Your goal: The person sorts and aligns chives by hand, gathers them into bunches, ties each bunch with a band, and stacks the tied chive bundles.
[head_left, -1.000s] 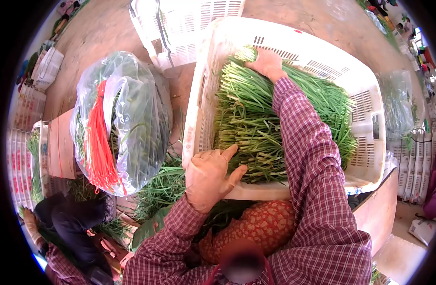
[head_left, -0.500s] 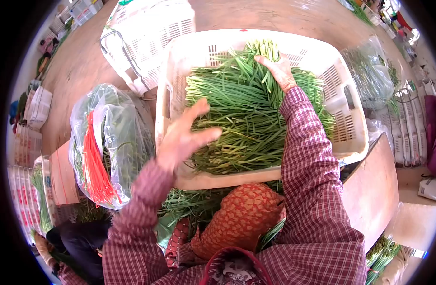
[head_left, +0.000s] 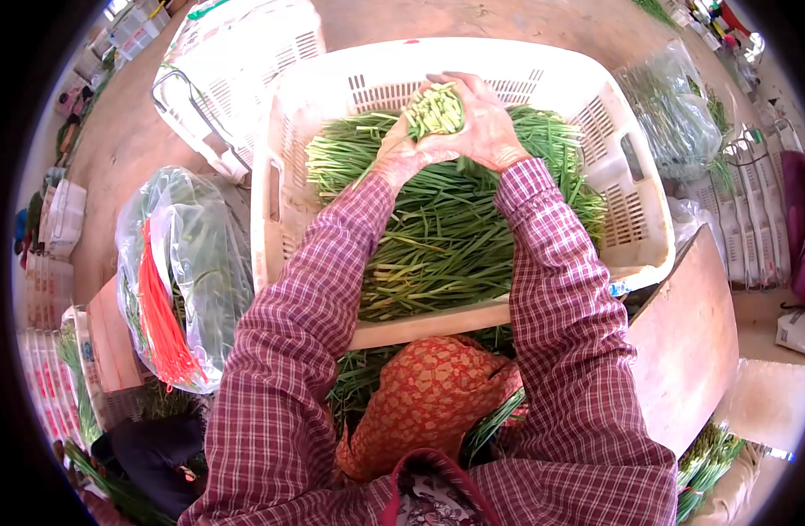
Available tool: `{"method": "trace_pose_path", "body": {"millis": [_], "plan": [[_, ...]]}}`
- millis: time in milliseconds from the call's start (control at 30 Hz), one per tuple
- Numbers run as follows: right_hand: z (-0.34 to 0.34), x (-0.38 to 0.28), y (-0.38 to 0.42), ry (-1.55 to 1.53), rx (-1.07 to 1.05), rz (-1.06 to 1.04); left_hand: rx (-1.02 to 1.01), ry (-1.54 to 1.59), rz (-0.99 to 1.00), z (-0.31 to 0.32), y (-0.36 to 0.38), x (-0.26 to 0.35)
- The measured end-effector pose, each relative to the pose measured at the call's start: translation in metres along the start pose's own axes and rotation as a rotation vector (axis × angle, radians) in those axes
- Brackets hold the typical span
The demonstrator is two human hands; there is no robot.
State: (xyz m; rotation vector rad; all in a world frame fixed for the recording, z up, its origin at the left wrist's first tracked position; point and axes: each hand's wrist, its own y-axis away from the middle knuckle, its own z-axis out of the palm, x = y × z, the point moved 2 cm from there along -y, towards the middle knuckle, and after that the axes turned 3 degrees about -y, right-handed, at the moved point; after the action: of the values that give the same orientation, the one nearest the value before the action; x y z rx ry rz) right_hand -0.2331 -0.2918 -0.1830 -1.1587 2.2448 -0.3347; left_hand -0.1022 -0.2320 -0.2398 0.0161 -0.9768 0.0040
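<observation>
Long green stalks that look like garlic chives point(head_left: 446, 237) fill much of a white plastic crate point(head_left: 376, 335). Over the crate's far half, my left hand point(head_left: 399, 158) and my right hand point(head_left: 490, 130) close round one bunch of chives point(head_left: 436, 110) from both sides. Its pale cut ends point up toward me, with the leaves trailing below. My right fingers curl over the far side of the bunch. The left hand wraps its near left side, some of its fingers hidden.
Left of the crate, a clear plastic bag point(head_left: 205, 263) sits with red ties point(head_left: 164, 316) on it. Behind it stands another white crate point(head_left: 236, 79). A bag of greens point(head_left: 670, 114) and a tan board point(head_left: 683, 342) are at right. An orange patterned cloth point(head_left: 429, 394) lies near me.
My left hand has moved up and right from the crate's left side and closed on the bunch. The bunch has tipped so its cut ends face me, and my right hand has shifted left.
</observation>
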Motion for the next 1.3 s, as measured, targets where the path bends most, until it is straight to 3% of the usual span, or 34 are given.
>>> {"method": "trace_pose_path", "body": {"millis": [67,133,167,233,267,300,367,400,433,500,567,600,633,733,767,833,933,967,1033,1100,1133,1200,1233,1300], "plan": [[0.003,-0.007,-0.003,-0.172,-0.037,-0.026,0.001,-0.235,-0.014,-0.009,0.0,-0.003],[0.003,-0.01,-0.003,-0.385,-0.073,-0.072,-0.124,-0.34,0.056,-0.019,0.0,-0.01],[0.005,-0.011,-0.001,-0.419,-0.069,-0.056,-0.214,-0.257,0.095,-0.023,0.004,-0.013],[0.01,-0.006,0.002,-0.468,-0.207,0.182,-0.251,-0.183,-0.058,-0.03,0.0,-0.018],[0.013,-0.01,0.002,-0.389,-0.111,0.121,-0.264,-0.148,-0.135,-0.032,-0.002,-0.02],[0.014,-0.011,0.001,-0.383,-0.107,0.126,-0.43,-0.396,-0.138,-0.031,-0.004,-0.016],[0.01,-0.013,0.0,-0.451,0.017,0.128,-0.17,-1.354,-0.022,-0.032,-0.003,-0.019],[0.002,-0.015,-0.001,-0.512,0.078,0.229,-0.055,-1.533,-0.051,-0.031,0.0,-0.026],[-0.012,-0.019,-0.002,-0.656,0.117,0.316,-0.155,-1.847,-0.161,-0.022,0.004,-0.022],[-0.054,-0.023,-0.002,-0.92,0.236,0.197,-0.234,-2.033,-0.293,-0.017,0.007,-0.02],[-0.104,0.006,-0.002,-0.686,0.406,0.207,-0.244,-2.07,-0.303,-0.012,0.01,-0.022],[-0.152,-0.031,0.004,-0.881,0.643,0.101,-0.249,-2.111,-0.307,-0.01,0.011,-0.02],[-0.182,-0.021,0.007,-1.012,0.706,0.021,-0.255,-2.118,-0.3,-0.01,0.011,-0.02],[-0.277,-0.021,0.026,-1.205,0.824,-0.297,-0.188,-1.996,-0.182,-0.016,0.013,-0.02],[-0.303,-0.028,0.041,-1.259,0.734,-0.276,-0.098,-1.939,-0.107,-0.018,0.015,-0.02],[-0.344,-0.033,0.057,-1.269,0.776,-0.371,0.048,-1.626,-0.016,-0.016,0.022,-0.007],[-0.367,-0.052,0.073,-1.315,0.651,-0.457,0.081,-0.977,0.134,-0.025,0.033,0.05],[-0.376,-0.053,0.075,-1.168,0.819,-0.465,0.063,-0.698,0.187,-0.024,0.035,0.072],[-0.38,-0.066,0.08,-1.163,0.794,-0.505,0.18,-0.707,0.152,0.022,0.06,0.133],[-0.364,-0.096,0.098,-1.665,0.632,-0.201,-0.115,-0.7,0.334,0.081,0.093,0.166],[-0.36,-0.111,0.102,-1.797,0.562,-0.092,-0.119,-0.701,0.351,0.108,0.109,0.176],[-0.349,-0.136,0.109,-1.991,0.46,0.051,-0.458,-0.589,0.335,0.164,0.141,0.178],[-0.34,-0.152,0.112,-2.06,0.43,0.081,-0.454,-0.596,0.34,0.177,0.149,0.172],[-0.312,-0.167,0.114,-2.195,0.411,0.147,-0.715,-0.213,0.141,0.192,0.159,0.152]]}}
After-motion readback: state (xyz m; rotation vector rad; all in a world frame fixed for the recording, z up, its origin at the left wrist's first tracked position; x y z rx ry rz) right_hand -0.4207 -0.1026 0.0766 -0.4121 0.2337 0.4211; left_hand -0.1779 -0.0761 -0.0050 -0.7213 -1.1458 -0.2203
